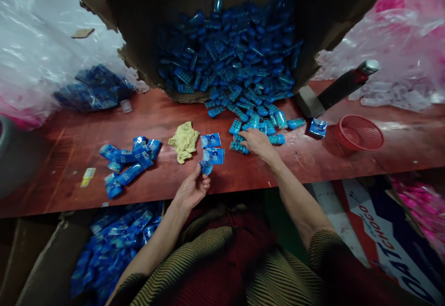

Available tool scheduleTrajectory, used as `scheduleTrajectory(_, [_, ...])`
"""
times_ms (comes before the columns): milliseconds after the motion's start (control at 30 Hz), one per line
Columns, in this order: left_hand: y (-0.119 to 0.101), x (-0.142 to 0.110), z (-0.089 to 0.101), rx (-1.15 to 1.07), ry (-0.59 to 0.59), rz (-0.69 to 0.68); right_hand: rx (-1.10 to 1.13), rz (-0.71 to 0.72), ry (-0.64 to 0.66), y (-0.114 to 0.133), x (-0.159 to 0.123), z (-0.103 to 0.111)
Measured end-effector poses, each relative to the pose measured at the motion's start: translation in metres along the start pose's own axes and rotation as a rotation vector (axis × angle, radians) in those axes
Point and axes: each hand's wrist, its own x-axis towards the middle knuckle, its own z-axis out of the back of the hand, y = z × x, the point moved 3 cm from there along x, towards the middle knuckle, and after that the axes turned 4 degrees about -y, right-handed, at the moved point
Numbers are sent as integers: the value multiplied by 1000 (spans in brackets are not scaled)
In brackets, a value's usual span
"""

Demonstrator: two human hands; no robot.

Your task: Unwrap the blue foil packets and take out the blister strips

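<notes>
My left hand (pixel 193 188) is closed at the table's front edge, pinching a small blue piece (pixel 206 167) with a rounded end; its exact kind is hard to make out. Just beyond it lie two flat blue printed labels (pixel 211 140), one behind the other. My right hand (pixel 260 144) reaches down with bent fingers onto a clear container of blue balls (pixel 238 146), its fingertips at the container's right end. More such blue-capped containers (pixel 253 120) lie around and behind that hand. A crumpled pale yellow cloth (pixel 184 142) sits left of the labels.
A torn cardboard box (pixel 104 0) heaped with blue-capped containers opens onto the red table (pixel 181 183). Several blue-labelled containers (pixel 134 157) lie left. To the right are a stack of labels (pixel 317 128), a red basket (pixel 361 133) and a dark bar-shaped object (pixel 344 86).
</notes>
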Motion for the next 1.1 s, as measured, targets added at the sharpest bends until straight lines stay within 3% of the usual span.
scheduleTrajectory(100, [1, 0, -2, -13, -3, -10, 34, 29, 61, -3, 13, -1])
scheduleTrajectory(200, [0, 0, -2, -31, -10, -22, 92, 44, 26, -1, 13, 5])
scheduleTrajectory(333, [-3, 2, 1, -41, -18, -46, 164, 121, -105, 21, -21, 13])
scheduleTrajectory(433, [-4, 4, 2, -49, -5, -55, 116, 206, -104, 47, -57, 6])
scheduleTrajectory(533, [-2, 5, 1, -53, 16, -54, 82, 157, -88, 64, -79, -7])
scheduleTrajectory(667, [0, 6, 1, -39, -9, -60, 128, 99, -95, 64, -81, -18])
scheduleTrajectory(767, [1, 7, 3, -32, -2, -94, 311, 63, -103, 59, -76, -13])
scheduleTrajectory(933, [2, 9, 4, -23, 45, -129, 848, 33, -158, 65, -78, 15])
scheduleTrajectory(1100, [4, 9, 4, 7, 101, -175, 856, 104, -119, 75, -80, 25])
